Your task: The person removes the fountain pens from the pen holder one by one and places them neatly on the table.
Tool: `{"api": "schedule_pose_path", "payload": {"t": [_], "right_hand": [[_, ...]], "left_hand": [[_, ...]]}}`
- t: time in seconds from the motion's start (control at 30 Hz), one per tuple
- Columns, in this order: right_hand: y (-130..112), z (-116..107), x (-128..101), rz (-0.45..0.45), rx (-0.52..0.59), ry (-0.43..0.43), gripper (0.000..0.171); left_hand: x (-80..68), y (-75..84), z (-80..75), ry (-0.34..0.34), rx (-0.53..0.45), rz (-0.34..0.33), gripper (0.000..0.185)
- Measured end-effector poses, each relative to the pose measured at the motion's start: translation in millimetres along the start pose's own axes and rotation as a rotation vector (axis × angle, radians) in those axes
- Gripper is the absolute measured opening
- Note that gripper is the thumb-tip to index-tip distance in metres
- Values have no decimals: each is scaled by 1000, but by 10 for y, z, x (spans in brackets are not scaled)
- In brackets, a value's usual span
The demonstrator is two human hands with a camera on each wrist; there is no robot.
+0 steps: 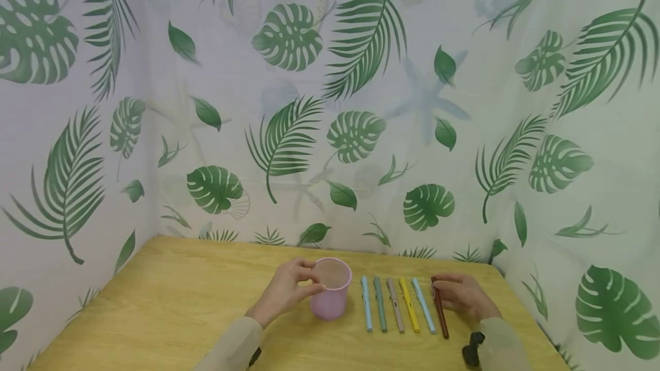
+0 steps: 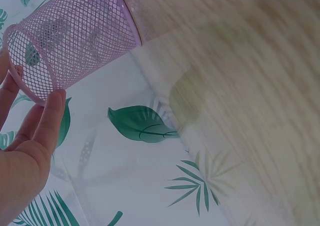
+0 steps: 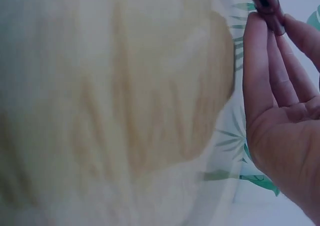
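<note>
Nearest the front edge of the tabletop (image 1: 170, 302), two sleeved forearms come in, and a small black object (image 1: 472, 350) lies just beside the right sleeve; the right hand (image 1: 464, 295) rests toward the right edge with its fingers curled onto the top end of a dark red pen (image 1: 440, 308), a grip that looks like a light pinch, though the right wrist view is too blurred to confirm more than fingertips touching the pen's end; that pen is the rightmost of a row of six, its long axis running from the front edge toward the back edge, and it lies directly under this hand, so the right hand is much the nearer; leftward the other pens (image 1: 395, 312) lie parallel and close together; further left, mid-tabletop, the left hand (image 1: 290, 289) grips the rim of a pink mesh cup (image 1: 331, 296), thumb and fingers curled round it, the cup upright; beyond, a leaf-print curtain (image 1: 330, 102) closes the back.
</note>
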State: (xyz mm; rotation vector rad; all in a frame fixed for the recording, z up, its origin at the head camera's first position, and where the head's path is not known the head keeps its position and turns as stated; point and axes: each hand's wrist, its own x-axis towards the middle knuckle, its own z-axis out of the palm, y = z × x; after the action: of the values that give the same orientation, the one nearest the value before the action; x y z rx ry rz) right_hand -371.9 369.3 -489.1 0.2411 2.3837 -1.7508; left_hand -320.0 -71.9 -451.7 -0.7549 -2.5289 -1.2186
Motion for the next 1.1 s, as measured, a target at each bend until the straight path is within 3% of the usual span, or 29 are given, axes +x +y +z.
{"api": "schedule_pose_path", "payload": {"t": [0.43, 0.93, 1.1], "right_hand": [[-19, 8, 87, 20, -38, 29, 49], [-38, 57, 99, 14, -186, 37, 45], [-45, 98, 86, -16, -280, 30, 48]], "left_hand": [[6, -7, -7, -15, -45, -13, 14], [7, -30, 6, -25, -53, -7, 15], [8, -27, 2, -24, -58, -17, 15]]}}
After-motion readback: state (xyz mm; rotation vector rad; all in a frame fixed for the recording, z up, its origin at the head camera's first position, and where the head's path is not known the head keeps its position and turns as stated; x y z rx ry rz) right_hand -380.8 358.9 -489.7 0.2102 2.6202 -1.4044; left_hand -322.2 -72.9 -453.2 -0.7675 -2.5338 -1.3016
